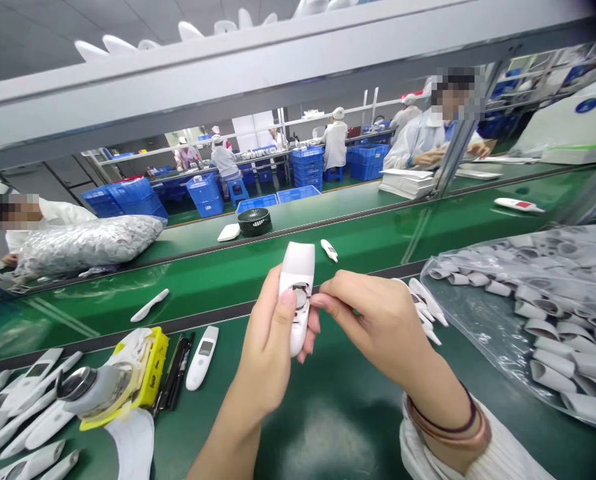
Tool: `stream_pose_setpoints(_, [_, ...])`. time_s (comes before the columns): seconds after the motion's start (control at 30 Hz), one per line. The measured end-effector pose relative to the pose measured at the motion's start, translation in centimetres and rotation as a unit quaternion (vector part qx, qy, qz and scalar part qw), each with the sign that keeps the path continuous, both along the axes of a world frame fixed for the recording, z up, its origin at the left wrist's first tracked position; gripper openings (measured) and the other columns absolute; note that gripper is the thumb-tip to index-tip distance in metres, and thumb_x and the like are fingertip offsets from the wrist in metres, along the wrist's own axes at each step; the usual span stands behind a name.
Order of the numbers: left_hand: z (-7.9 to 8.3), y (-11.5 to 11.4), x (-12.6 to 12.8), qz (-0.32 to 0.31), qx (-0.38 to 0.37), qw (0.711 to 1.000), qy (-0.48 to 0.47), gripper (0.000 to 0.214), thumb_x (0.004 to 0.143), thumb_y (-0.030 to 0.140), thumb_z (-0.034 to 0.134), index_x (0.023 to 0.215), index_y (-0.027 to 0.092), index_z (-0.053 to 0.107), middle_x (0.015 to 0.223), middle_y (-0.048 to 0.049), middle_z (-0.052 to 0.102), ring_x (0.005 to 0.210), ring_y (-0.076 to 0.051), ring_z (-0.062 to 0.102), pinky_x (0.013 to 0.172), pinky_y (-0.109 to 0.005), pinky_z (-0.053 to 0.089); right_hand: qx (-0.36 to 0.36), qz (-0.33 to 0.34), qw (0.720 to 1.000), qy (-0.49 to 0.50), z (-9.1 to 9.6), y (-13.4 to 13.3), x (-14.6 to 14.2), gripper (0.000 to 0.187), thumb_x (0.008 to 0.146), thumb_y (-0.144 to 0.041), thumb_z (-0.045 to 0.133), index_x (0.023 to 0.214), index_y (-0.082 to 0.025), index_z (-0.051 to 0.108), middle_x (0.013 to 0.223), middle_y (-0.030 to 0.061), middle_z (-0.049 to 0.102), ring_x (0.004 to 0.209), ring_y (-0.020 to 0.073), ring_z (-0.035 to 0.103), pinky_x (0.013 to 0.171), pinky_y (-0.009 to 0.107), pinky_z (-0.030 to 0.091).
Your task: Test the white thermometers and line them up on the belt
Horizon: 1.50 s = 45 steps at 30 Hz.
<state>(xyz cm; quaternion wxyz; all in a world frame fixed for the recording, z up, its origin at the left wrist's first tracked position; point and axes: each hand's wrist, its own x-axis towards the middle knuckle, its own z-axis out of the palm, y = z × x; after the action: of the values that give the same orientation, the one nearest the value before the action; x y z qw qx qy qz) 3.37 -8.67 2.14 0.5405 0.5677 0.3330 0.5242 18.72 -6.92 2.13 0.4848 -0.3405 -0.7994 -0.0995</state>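
My left hand (268, 340) is wrapped round a white ear thermometer (299, 263), tilted upright above the green bench. Its back faces me, with the battery compartment uncovered and a round coin cell (301, 298) showing inside. The left thumb presses at the compartment's left edge. My right hand (378, 320) is closed in a pinch at the compartment's right edge. A small dark tip shows by its fingers, but what they hold is too small to name. Left of my hands, another white thermometer (203, 358) lies with its display up.
Several thermometers (38, 373) lie at the left, near a yellow tray (155, 367), a bottle (95, 393) and black pens (178, 370). A plastic bag of white sleeve-like parts (553, 320) fills the right. Beyond runs a green conveyor (228, 273); co-workers sit across it.
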Motion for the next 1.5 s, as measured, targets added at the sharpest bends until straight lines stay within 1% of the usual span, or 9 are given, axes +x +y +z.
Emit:
stream_pose_setpoints(0.17, [0.0, 0.8, -0.6, -0.094, -0.072, 0.988, -0.102, 0.024, 0.102, 0.043, 0.048, 0.092, 0.021, 0.049, 0.062, 0.0036, 0.06, 0.04, -0.005, 0.045, 0.037, -0.013, 0.037, 0.016, 0.06, 0.998, 0.03, 0.3, 0.6, 0.1, 0.017, 0.102, -0.022, 0.054, 0.09, -0.02, 0.065, 0.065, -0.0013, 0.061, 0.054, 0.0109, 0.053, 0.054, 0.025, 0.038])
stream_pose_setpoints(0.23, [0.0, 0.9, -0.7, -0.12, -0.089, 0.985, -0.09, 0.016, 0.101, 0.034, 0.048, 0.109, 0.021, 0.053, 0.064, 0.0032, 0.061, 0.042, -0.006, 0.046, 0.039, -0.013, 0.039, 0.047, 0.062, 0.997, -0.002, 0.4, 0.6, 0.2, 0.018, 0.1, -0.014, 0.052, 0.098, -0.021, 0.068, 0.064, -0.0014, 0.061, 0.054, 0.0116, 0.054, 0.053, 0.026, 0.038])
stream_pose_setpoints(0.37, [0.3, 0.7, -0.8, -0.173, -0.126, 0.973, -0.088, 0.061, 0.087, 0.014, 0.047, 0.146, 0.023, 0.042, 0.07, 0.0029, 0.061, 0.046, -0.007, 0.05, 0.043, -0.014, 0.042, 0.067, 0.096, 0.993, 0.007, 0.3, 0.4, 0.2, 0.023, 0.096, -0.006, 0.052, 0.095, -0.023, 0.068, 0.061, -0.0023, 0.063, 0.054, 0.0116, 0.056, 0.052, 0.027, 0.04])
stream_pose_setpoints(0.53, [0.6, -0.2, -0.7, -0.13, -0.098, 0.984, -0.077, 0.072, 0.09, 0.01, 0.044, 0.157, 0.032, 0.03, 0.082, 0.001, 0.062, 0.057, -0.008, 0.054, 0.05, -0.017, 0.046, 0.026, 0.102, 0.981, 0.161, -0.4, -0.3, 0.3, 0.026, 0.092, -0.007, 0.066, 0.107, -0.029, 0.067, 0.079, -0.0002, 0.075, 0.06, 0.0127, 0.065, 0.048, 0.026, 0.045])
stream_pose_setpoints(0.73, [0.4, -1.1, 0.0, -0.028, -0.056, 0.998, -0.028, 0.071, 0.095, 0.016, 0.05, 0.158, 0.039, 0.03, 0.071, 0.0042, 0.054, 0.061, -0.012, 0.051, 0.056, -0.02, 0.048, 0.113, 0.058, 0.991, 0.031, -0.3, -1.1, 0.0, 0.023, 0.093, -0.007, 0.064, 0.111, -0.022, 0.067, 0.078, 0.0044, 0.078, 0.07, 0.0171, 0.073, 0.057, 0.027, 0.053])
stream_pose_setpoints(0.93, [-0.3, -1.5, 0.2, 0.09, 0.041, 0.991, 0.093, 0.062, 0.101, 0.031, 0.053, 0.158, 0.042, 0.031, 0.142, -0.0036, 0.057, 0.11, -0.024, 0.064, 0.084, -0.029, 0.057, 0.168, 0.03, 0.985, 0.01, -0.9, -0.8, -1.0, 0.012, 0.097, -0.01, 0.061, 0.102, -0.016, 0.069, 0.078, 0.0067, 0.077, 0.072, 0.016, 0.073, 0.061, 0.026, 0.055])
stream_pose_setpoints(1.17, [-0.8, -1.4, 0.2, 0.08, 0.099, 0.987, 0.101, 0.063, 0.103, 0.022, 0.046, 0.16, 0.042, 0.026, 0.151, -0.0013, 0.053, 0.126, -0.027, 0.061, 0.106, -0.04, 0.052, 0.186, 0.038, 0.981, 0.03, -1.8, -0.7, -1.2, 0.014, 0.095, -0.005, 0.061, 0.105, -0.012, 0.067, 0.085, 0.0086, 0.077, 0.08, 0.0155, 0.073, 0.067, 0.026, 0.057])
stream_pose_setpoints(1.33, [-1.4, -1.0, 0.0, 0.086, 0.11, 0.983, 0.119, 0.067, 0.102, 0.02, 0.045, 0.158, 0.05, 0.024, 0.146, 0.0017, 0.056, 0.095, -0.017, 0.069, 0.078, -0.026, 0.057, -0.041, 0.135, 0.968, 0.208, -1.1, -0.2, -1.7, 0.012, 0.089, -0.013, 0.071, 0.092, -0.021, 0.063, 0.073, -0.0027, 0.064, 0.057, 0.0094, 0.06, 0.048, 0.02, 0.047])
stream_pose_setpoints(1.5, [-1.5, -1.8, 1.4, 0.165, 0.138, 0.955, 0.206, 0.076, 0.094, 0.016, 0.046, 0.161, 0.041, 0.02, 0.136, -0.0035, 0.064, 0.08, -0.016, 0.069, 0.065, -0.024, 0.054, -0.385, 0.277, 0.797, 0.374, -0.1, 0.1, -1.3, 0.042, 0.07, -0.044, 0.089, 0.093, -0.021, 0.063, 0.067, -0.0065, 0.049, 0.057, 0.0094, 0.051, 0.048, 0.022, 0.048])
